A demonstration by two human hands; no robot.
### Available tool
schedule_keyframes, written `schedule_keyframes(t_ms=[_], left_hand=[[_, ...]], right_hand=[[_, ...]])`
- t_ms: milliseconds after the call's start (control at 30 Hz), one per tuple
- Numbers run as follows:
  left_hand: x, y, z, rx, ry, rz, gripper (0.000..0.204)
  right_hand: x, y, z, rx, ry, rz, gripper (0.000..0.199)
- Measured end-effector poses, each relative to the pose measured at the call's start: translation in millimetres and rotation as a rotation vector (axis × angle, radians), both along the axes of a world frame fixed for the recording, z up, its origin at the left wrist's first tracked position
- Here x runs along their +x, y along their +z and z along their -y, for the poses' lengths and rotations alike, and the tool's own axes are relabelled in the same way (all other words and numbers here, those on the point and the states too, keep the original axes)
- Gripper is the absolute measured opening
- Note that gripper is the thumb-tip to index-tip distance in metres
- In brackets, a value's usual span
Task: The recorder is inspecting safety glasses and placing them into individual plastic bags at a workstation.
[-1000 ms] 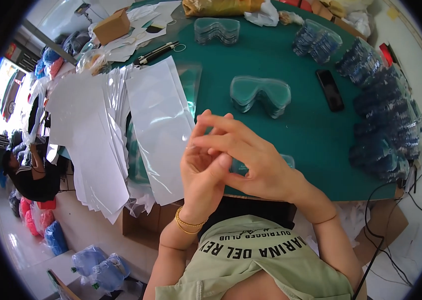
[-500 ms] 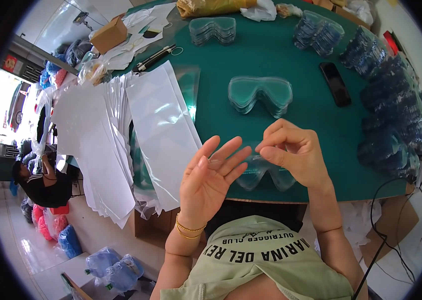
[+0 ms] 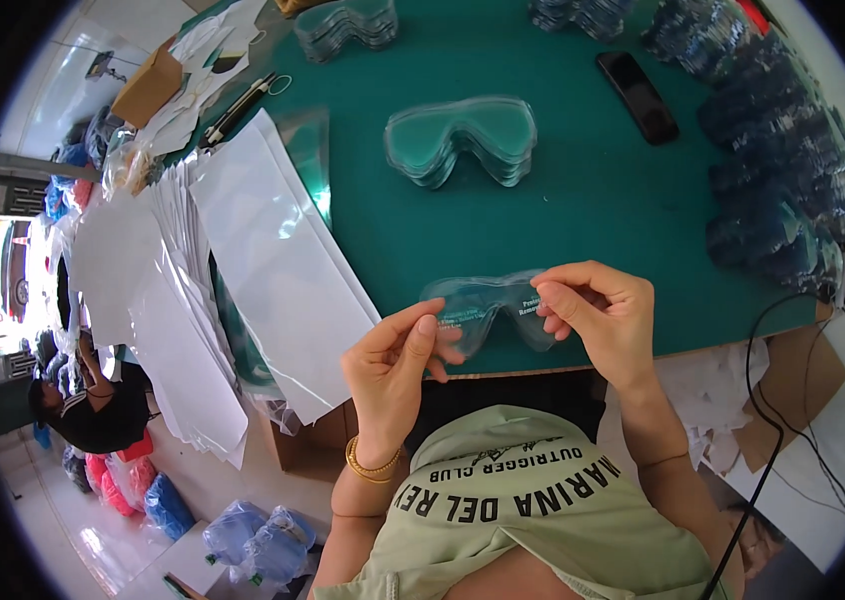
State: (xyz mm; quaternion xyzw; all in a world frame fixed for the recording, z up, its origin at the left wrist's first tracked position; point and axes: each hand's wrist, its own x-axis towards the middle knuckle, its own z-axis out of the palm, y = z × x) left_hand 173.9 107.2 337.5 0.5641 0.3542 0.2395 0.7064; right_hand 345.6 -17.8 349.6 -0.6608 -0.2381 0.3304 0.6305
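A clear goggle lens point(image 3: 488, 298) with small printed text lies across the space between my hands, near the table's front edge. My left hand point(image 3: 393, 365) pinches its left end between thumb and fingers; some of those fingers show through the plastic. At the right end, my right hand point(image 3: 603, 315) is closed in a pinch, thumb against forefinger. Beyond it, a neat stack of clear goggle lenses point(image 3: 463, 135) rests on the green table point(image 3: 603, 215).
White sheets point(image 3: 273, 270) are piled at the left. A black phone point(image 3: 638, 97) lies at the far right, beside rows of bluish lens stacks point(image 3: 763, 170). Another lens stack point(image 3: 343, 28) is at the back. Black cables point(image 3: 758, 380) hang at the right edge. A person point(image 3: 103, 410) sits at the far left.
My left hand has turned from an open, spread palm to a pinch on the lens's left end. My right hand has come down to its right end. The view has shifted.
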Motion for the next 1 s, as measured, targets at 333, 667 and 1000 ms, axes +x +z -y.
schedule_keyframes(t_ms=[333, 667, 1000], left_hand=[[-25, 15, 9, 0.673, -0.305, -0.229, 0.020], [-32, -14, 19, 0.588, -0.268, -0.268, 0.019], [-36, -20, 18, 0.436, -0.244, -0.125, 0.018]], right_hand=[[-17, -5, 51, -0.063, 0.237, 0.187, 0.007], [-29, -24, 65, -0.225, 0.093, 0.694, 0.009], [-31, -33, 66, -0.129, 0.045, 0.534, 0.008]])
